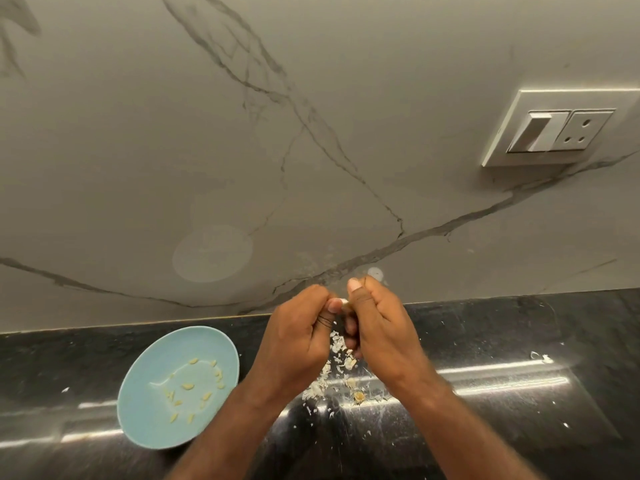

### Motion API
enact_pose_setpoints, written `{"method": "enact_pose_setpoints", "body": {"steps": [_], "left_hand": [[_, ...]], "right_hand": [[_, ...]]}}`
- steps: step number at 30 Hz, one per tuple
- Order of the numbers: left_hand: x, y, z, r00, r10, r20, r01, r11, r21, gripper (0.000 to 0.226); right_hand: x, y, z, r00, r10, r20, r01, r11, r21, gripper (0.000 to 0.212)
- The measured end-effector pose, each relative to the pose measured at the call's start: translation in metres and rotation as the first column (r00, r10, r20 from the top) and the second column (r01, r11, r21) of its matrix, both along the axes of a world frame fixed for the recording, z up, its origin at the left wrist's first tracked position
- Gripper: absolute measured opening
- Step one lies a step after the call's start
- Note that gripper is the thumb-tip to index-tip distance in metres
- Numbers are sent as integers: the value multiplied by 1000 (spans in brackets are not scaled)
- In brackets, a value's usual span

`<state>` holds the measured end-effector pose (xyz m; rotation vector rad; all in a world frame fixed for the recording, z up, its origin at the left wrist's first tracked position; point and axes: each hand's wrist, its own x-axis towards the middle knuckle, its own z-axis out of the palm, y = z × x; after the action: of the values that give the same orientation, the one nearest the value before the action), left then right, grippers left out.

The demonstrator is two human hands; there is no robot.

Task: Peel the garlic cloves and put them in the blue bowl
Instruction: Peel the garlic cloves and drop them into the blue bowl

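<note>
Both hands, left (294, 337) and right (381, 327), pinch one clove (344, 302), half-peeled; bowl (145, 424) holds many, likely more left.

A pale marble-look wall (311, 98) crossed by grey veins is seen from 9 through 12 to 3 o'clock, a white switch plate (519, 109) bearing a rocker switch (538, 131) and a three-pin socket (581, 129) is mounted on it at 2 o'clock, and a glossy black countertop (502, 341), streaked with reflected light, is spread from 4 to 8 o'clock.
</note>
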<state>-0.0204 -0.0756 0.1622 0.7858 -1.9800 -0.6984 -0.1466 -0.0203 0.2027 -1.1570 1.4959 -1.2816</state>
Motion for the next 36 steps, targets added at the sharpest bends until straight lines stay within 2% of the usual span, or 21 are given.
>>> {"method": "enact_pose_setpoints", "body": {"steps": [2, 4, 8, 12, 14, 17, 20, 25, 27, 33, 36], "left_hand": [[-2, 1, -1, 1000, 8, 4, -8, 1000, 0, 39], [-1, 0, -2, 999, 11, 44, -10, 1000, -28, 38], [7, -5, -3, 995, 17, 97, -5, 993, -118, 34], [7, -5, -1, 982, 34, 185, -10, 992, -129, 28], [5, -3, -2, 982, 45, 182, -26, 994, -107, 25], [1, 1, 3, 999, 2, 44, -4, 999, 50, 29], [-4, 8, 13, 994, -38, -105, 64, 963, 262, 31], [-2, 15, 25, 953, -29, -302, 210, 783, 585, 36], [-2, 15, 29, 947, -18, -320, 222, 758, 613, 36], [-2, 14, 30, 944, 14, -328, 200, 769, 607, 34], [-2, 13, 30, 944, 26, -330, 190, 774, 604, 36]], "right_hand": [[-1, 0, 1, 999, -16, 42, 16, 1000, 10, 45], [-3, 0, 4, 998, 39, 57, -42, 998, 39, 51], [-6, -1, 5, 987, 157, 19, -158, 983, 94, 45], [-9, -1, 2, 975, 166, 149, -188, 972, 142, 50], [-7, -1, 2, 968, 172, 181, -199, 970, 139, 49], [-3, -3, 1, 980, 155, 122, -163, 985, 55, 45], [-1, -5, -2, 984, 156, -83, -166, 978, -127, 39], [-8, -7, -12, 945, 128, -300, -198, 957, -214, 32], [-8, -7, -12, 938, 121, -324, -201, 953, -227, 30], [-11, -6, -10, 957, 74, -281, -152, 952, -267, 22], [-17, -5, -8, 985, 41, -167, -81, 967, -241, 15]]}}
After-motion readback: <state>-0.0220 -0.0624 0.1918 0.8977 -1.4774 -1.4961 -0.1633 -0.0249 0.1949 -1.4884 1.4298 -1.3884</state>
